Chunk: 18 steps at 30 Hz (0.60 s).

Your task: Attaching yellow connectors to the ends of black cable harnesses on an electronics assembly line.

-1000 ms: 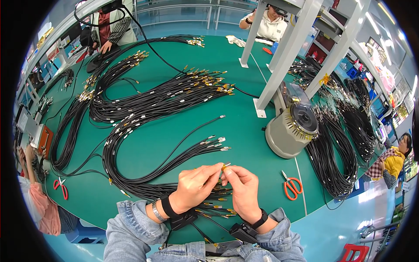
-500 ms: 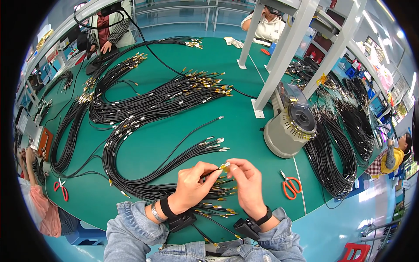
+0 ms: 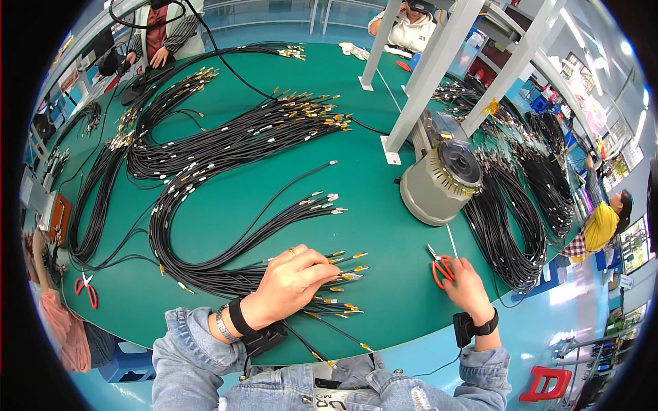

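Note:
My left hand is closed in a pinch over the near cable bundle, on a black cable whose white-and-yellow tipped end sticks out past the fingertips. Beneath and around it fan the tipped ends of other black cables. Over to the right, my right hand has its fingers on the handles of red-orange scissors. The scissors lie on the green table, blades pointing away from me. My right hand partly hides the handle loops.
A grey round machine stands beside white metal posts. Larger cable bundles spread across the left, with others at the right. Another pair of red scissors lies at the left edge. Several people work around the table.
My right hand has left the cable end beside my left hand and moved right to the scissors. My left hand keeps its pinch, now lower over the bundle. The whole view has shifted slightly.

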Each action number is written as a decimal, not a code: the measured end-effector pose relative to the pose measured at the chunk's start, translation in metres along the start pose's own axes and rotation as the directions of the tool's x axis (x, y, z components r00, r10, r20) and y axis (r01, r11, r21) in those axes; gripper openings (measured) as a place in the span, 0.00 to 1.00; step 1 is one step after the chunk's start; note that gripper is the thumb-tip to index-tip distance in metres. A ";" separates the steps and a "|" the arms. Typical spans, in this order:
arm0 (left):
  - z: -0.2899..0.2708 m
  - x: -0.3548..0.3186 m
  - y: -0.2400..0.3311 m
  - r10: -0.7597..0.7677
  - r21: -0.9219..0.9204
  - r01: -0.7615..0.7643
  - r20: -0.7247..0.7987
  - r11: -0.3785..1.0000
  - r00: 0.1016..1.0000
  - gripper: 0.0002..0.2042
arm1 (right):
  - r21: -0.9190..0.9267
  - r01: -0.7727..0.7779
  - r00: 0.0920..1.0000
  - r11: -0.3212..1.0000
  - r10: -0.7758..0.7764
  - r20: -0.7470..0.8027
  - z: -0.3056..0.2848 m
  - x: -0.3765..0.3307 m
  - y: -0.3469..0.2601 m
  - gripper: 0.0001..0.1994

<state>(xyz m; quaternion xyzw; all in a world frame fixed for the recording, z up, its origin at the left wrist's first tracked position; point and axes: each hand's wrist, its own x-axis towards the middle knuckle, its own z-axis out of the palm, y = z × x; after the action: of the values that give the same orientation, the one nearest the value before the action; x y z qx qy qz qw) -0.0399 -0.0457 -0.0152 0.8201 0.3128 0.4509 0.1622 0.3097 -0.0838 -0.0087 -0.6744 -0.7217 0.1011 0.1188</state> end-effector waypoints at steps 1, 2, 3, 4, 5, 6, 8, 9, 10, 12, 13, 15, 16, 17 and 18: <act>-0.002 -0.001 0.001 0.017 0.042 -0.018 0.020 0.999 1.000 0.09 | 0.001 -0.001 1.000 1.000 0.001 0.003 0.001 -0.002 0.003 0.18; -0.003 -0.002 0.002 0.015 0.043 -0.016 0.022 0.999 1.000 0.09 | -0.041 0.014 1.000 0.999 -0.015 -0.010 0.004 -0.002 0.006 0.19; -0.004 -0.003 0.003 0.019 0.036 -0.020 0.015 0.999 1.000 0.09 | -0.084 0.029 0.999 0.996 -0.031 -0.023 0.008 -0.002 0.009 0.19; -0.005 -0.004 0.003 0.024 0.034 -0.024 0.006 0.999 1.000 0.09 | -0.124 0.047 0.998 0.991 -0.052 -0.036 0.010 0.000 0.009 0.20; -0.006 -0.005 0.003 0.029 0.032 -0.028 -0.003 0.999 1.000 0.09 | -0.121 0.050 0.998 0.991 -0.055 -0.036 0.009 0.002 0.007 0.20; -0.007 -0.005 0.004 0.027 0.036 -0.027 -0.002 0.999 1.000 0.09 | -0.050 0.014 1.000 0.999 -0.013 0.021 0.008 0.005 0.005 0.21; -0.010 -0.006 0.006 0.010 0.005 -0.010 -0.001 1.000 1.000 0.10 | 0.082 -0.074 0.988 0.994 0.061 0.143 0.004 0.007 -0.002 0.23; -0.010 -0.007 0.006 -0.001 -0.009 0.001 -0.001 1.000 1.000 0.10 | 0.084 -0.070 0.988 0.994 0.057 0.145 0.005 0.007 -0.007 0.23; -0.011 -0.007 0.006 -0.004 -0.006 0.004 -0.002 1.000 1.000 0.10 | 0.326 -0.060 0.990 0.944 0.016 0.137 0.006 0.007 -0.016 0.23; -0.010 -0.008 0.005 0.012 -0.002 -0.012 0.005 1.000 1.000 0.10 | 0.734 -0.039 0.994 0.678 -0.049 0.098 0.006 0.003 -0.035 0.25; -0.010 -0.009 0.005 0.020 -0.002 -0.020 0.010 1.000 1.000 0.10 | 0.734 -0.042 0.994 0.678 -0.048 0.100 0.004 0.001 -0.046 0.25; -0.011 -0.010 0.004 0.024 0.007 -0.025 0.030 1.000 0.999 0.10 | 0.810 -0.023 0.971 0.586 -0.180 0.159 -0.007 -0.001 -0.071 0.26; -0.012 -0.010 0.004 0.032 0.016 -0.032 0.046 0.999 0.998 0.10 | 0.842 -0.020 0.953 0.540 -0.245 0.180 -0.013 -0.001 -0.083 0.27; -0.013 -0.011 0.003 0.033 0.032 -0.035 0.063 0.999 0.997 0.10 | 0.843 -0.022 0.952 0.538 -0.247 0.182 -0.017 0.002 -0.093 0.27; -0.014 -0.011 0.003 0.029 0.034 -0.032 0.064 0.999 0.998 0.10 | 0.741 0.158 0.914 0.653 -0.381 0.141 -0.022 0.006 -0.102 0.28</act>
<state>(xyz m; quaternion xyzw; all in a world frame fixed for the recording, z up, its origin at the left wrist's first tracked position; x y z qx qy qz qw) -0.0546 -0.0559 -0.0131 0.8414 0.3028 0.4215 0.1508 0.2189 -0.0857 0.0439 -0.4363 -0.7268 0.4503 0.2806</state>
